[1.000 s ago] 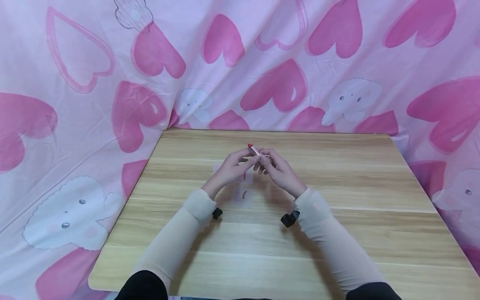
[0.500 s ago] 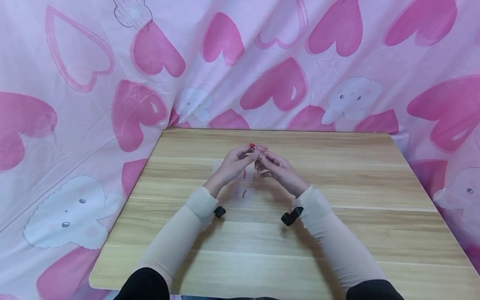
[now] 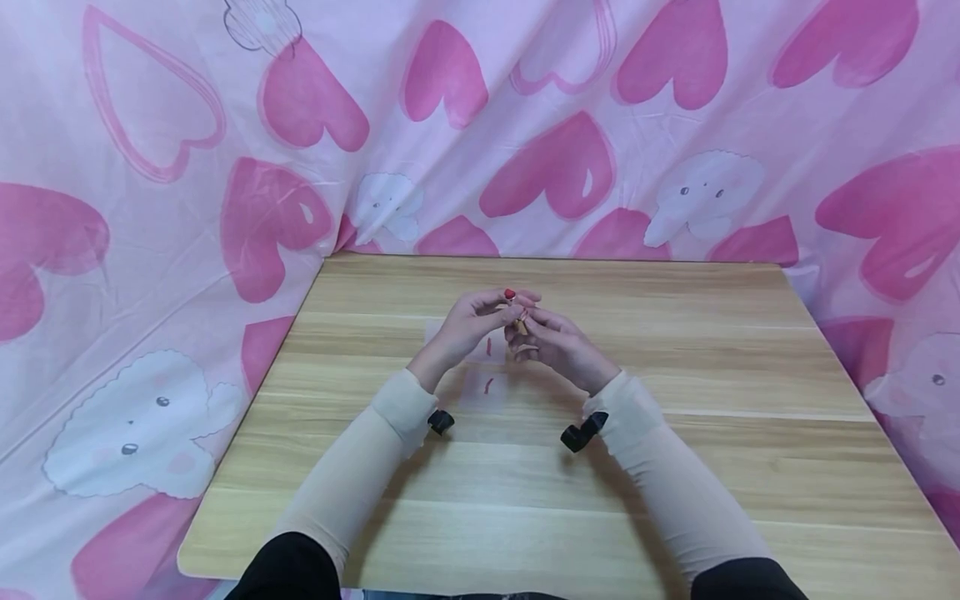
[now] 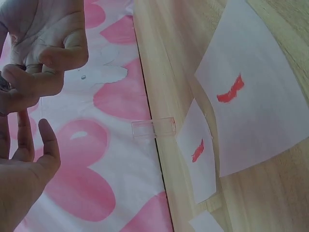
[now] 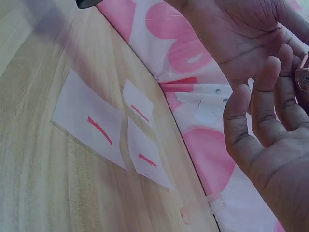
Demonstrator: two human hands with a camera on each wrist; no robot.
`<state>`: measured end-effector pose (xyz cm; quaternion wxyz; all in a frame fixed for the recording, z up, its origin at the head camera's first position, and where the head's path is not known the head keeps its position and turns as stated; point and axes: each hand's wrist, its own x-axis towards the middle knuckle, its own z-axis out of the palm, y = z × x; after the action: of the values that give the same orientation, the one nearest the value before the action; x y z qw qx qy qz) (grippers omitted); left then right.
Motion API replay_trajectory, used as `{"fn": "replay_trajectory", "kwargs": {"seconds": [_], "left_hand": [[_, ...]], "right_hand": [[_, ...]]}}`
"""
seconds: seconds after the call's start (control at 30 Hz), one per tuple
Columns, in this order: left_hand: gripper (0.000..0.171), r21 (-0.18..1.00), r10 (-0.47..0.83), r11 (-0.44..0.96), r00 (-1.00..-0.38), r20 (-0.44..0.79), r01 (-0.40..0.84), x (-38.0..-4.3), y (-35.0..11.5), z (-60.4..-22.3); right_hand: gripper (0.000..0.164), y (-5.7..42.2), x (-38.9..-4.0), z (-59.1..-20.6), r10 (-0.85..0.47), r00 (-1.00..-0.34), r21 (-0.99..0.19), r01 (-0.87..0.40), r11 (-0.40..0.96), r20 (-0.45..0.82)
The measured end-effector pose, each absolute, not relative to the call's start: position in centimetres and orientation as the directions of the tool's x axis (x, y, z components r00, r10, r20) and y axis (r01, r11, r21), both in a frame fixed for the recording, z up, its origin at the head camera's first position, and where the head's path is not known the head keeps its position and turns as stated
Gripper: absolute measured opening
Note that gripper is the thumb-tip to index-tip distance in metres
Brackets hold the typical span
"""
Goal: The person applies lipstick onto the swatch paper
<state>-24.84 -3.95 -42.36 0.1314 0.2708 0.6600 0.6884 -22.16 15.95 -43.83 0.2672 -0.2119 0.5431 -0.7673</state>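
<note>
A lipstick (image 3: pixel 511 294) with a red tip is held between both hands over the far half of the table. My left hand (image 3: pixel 471 323) pinches its upper part between thumb and fingers, and the red tip shows above them. Lower down, my right hand (image 3: pixel 561 343) grips the gold-coloured base (image 3: pixel 522 326) with thumb and fingertips. In the right wrist view a coppery end of the lipstick (image 5: pixel 303 79) shows at the right edge; fingers hide most of the tube. Below the hands lies a white paper (image 3: pixel 483 398) with a red stroke.
A second marked paper (image 3: pixel 490 346) lies just beyond the first, and a third paper (image 5: pixel 138 102) is beside it. Near the table's far edge is a clear plastic cap (image 4: pixel 154 127). A pink heart-print curtain (image 3: pixel 540 167) hangs behind the wooden table (image 3: pixel 712 467).
The lipstick has turned from a slant pointing up left to a steeper stance, with its gold base now in sight. The right hand has shifted slightly down; both hands keep hold.
</note>
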Motion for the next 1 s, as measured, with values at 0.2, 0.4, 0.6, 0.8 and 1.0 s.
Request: {"fn": "replay_trajectory", "kwargs": {"seconds": [0.2, 0.4, 0.6, 0.8, 1.0], "left_hand": [[0.04, 0.981, 0.505, -0.062, -0.842, 0.19, 0.184, -25.0, -3.9, -42.4], [0.033, 0.98, 0.478, -0.066, -0.856, 0.198, 0.189, -25.1, -3.9, -42.5], [0.031, 0.981, 0.467, -0.062, -0.864, 0.191, 0.184, -25.1, -3.9, -42.6], [0.033, 0.983, 0.438, -0.056, -0.88, 0.182, 0.175, -25.1, -3.9, -42.5], [0.033, 0.979, 0.411, -0.023, -0.891, 0.195, 0.204, -25.3, -4.0, -42.6]], "right_hand": [[0.032, 15.9, -22.4, -43.7, -0.609, -0.793, -0.965, 0.132, -0.225, 0.034], [0.042, 15.7, -22.5, -43.8, -0.564, -0.825, -0.983, 0.068, -0.171, 0.041], [0.037, 15.4, -22.6, -44.1, -0.516, -0.853, -0.992, -0.011, -0.128, 0.076], [0.029, 14.9, -22.6, -44.3, -0.466, -0.881, -0.995, -0.043, -0.092, 0.081], [0.024, 14.8, -22.7, -44.3, -0.417, -0.903, -0.995, -0.085, -0.06, 0.103]]}}
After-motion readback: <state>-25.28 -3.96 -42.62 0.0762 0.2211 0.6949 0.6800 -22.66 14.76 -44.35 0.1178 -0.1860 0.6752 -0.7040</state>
